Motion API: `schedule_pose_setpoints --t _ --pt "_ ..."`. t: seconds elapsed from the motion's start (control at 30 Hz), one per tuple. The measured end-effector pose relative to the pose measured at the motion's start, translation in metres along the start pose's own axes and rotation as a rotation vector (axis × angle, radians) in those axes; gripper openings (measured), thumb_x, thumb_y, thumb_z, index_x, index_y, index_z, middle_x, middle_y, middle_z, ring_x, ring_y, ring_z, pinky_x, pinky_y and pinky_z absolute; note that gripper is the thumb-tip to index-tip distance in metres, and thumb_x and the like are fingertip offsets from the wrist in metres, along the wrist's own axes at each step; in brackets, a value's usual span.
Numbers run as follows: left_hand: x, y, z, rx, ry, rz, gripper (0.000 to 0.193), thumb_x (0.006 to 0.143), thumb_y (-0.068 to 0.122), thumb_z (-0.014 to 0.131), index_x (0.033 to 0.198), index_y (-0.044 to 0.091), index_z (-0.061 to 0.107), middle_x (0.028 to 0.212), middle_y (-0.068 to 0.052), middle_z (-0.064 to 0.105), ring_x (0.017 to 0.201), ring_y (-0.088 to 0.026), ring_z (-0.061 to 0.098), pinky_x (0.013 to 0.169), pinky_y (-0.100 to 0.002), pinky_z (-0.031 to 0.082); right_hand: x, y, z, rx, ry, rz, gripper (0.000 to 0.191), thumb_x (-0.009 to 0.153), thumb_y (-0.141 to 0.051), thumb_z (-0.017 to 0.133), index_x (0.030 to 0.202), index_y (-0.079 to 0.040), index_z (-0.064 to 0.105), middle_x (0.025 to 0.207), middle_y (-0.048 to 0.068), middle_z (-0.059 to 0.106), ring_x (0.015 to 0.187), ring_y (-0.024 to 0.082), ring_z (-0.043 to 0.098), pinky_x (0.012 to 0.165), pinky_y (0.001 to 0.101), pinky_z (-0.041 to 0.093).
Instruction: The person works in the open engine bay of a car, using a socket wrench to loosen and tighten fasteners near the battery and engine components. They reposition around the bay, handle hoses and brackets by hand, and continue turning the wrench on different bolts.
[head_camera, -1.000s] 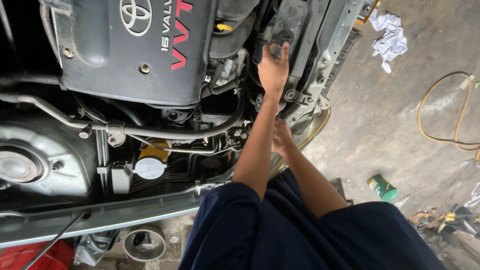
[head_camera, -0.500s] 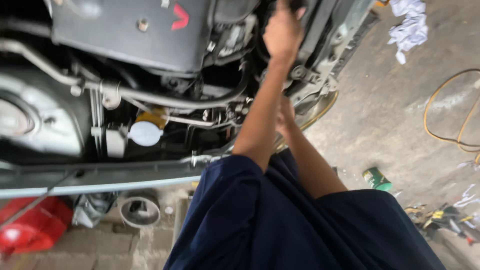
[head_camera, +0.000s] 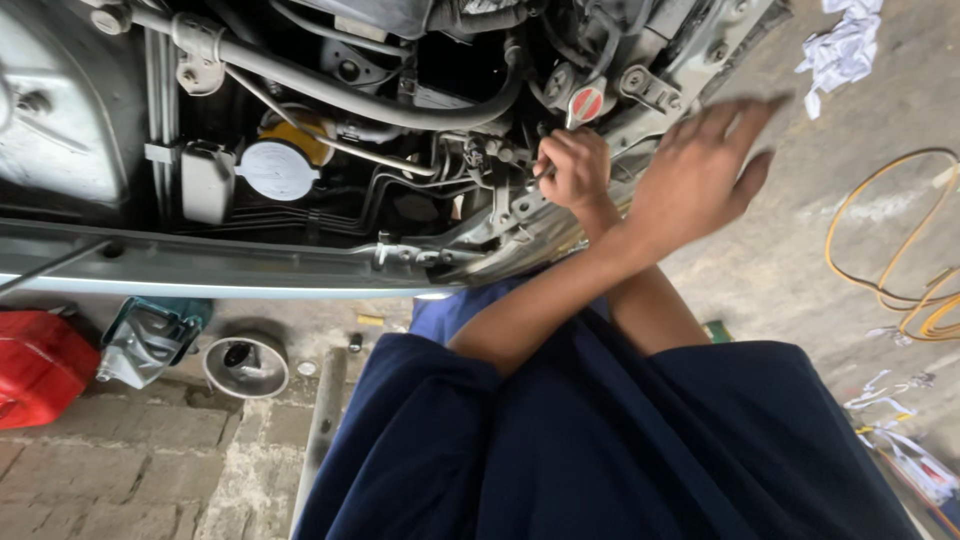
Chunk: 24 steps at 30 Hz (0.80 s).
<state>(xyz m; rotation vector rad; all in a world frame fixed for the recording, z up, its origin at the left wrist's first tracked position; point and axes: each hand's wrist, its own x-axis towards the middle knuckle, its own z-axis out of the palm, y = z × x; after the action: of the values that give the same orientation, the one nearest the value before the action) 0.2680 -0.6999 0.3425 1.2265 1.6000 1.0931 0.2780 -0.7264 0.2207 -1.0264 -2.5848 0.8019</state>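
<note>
Two hands over the engine bay front edge, forearms crossed.

Left hand now out of the bay, motion-blurred, fingers spread wide, holding nothing; a second ago reaching deep beside the engine cover. Right hand fisted tight on a thin metal piece, tool or fitting, cannot tell which, just below the round red-and-silver radiator cap. Likely repositioning, work point held by the right only. Curved black rubber hose above, round white reservoir cap well apart.
</note>
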Motion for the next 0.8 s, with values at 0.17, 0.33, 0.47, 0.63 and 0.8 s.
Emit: schedule_pose_setpoints --t 0.17,0.33,0.47,0.63,0.8 --pt "-0.039 0.002 -0.028 -0.125 -0.042 0.004 0.041 0.1 0.019 0.064 0.14 0.019 0.058 0.125 -0.007 0.069 0.119 -0.027 0.067 0.107 -0.039 0.053 -0.002 0.0 -0.001 0.014 0.03 -0.005 0.018 0.074 -0.009 0.07 0.074 -0.01 0.052 0.072 0.007 0.053 0.067 0.033 0.055 0.063 0.0452 0.042" --pt "-0.043 -0.012 -0.028 -0.103 0.011 -0.072 0.034 0.095 0.017 0.066 0.13 0.017 0.064 0.126 -0.01 0.069 0.121 -0.031 0.066 0.107 -0.042 0.053 -0.006 -0.002 0.001 0.035 0.043 -0.004 0.012 0.073 -0.005 0.067 0.077 -0.008 0.056 0.073 0.008 0.056 0.067 0.033 0.055 0.062 0.044 0.043" --pt "-0.044 -0.013 -0.026 -0.116 0.013 -0.043 0.03 0.095 0.016 0.066 0.125 0.017 0.066 0.123 -0.009 0.07 0.121 -0.032 0.067 0.108 -0.041 0.053 -0.003 -0.001 0.002 0.034 0.037 -0.022 0.012 0.075 -0.002 0.066 0.077 -0.007 0.056 0.072 0.009 0.055 0.066 0.034 0.055 0.062 0.0445 0.043" --pt "-0.057 -0.03 -0.053 -0.151 0.079 -0.047 0.025 0.096 0.01 0.065 0.121 0.012 0.067 0.118 -0.011 0.072 0.114 -0.031 0.069 0.102 -0.04 0.054 0.001 -0.011 -0.007 0.053 0.004 -0.038 0.011 0.076 -0.001 0.065 0.079 -0.007 0.055 0.073 0.008 0.056 0.066 0.033 0.056 0.063 0.0441 0.043" --pt "-0.077 -0.05 -0.081 -0.048 0.134 -0.228 0.017 0.093 0.007 0.067 0.11 0.008 0.072 0.102 -0.015 0.073 0.1 -0.034 0.07 0.092 -0.042 0.055 0.003 -0.032 -0.017 0.113 -0.019 0.017 0.014 0.075 -0.002 0.067 0.077 -0.007 0.054 0.073 0.008 0.056 0.066 0.032 0.057 0.063 0.0441 0.044"
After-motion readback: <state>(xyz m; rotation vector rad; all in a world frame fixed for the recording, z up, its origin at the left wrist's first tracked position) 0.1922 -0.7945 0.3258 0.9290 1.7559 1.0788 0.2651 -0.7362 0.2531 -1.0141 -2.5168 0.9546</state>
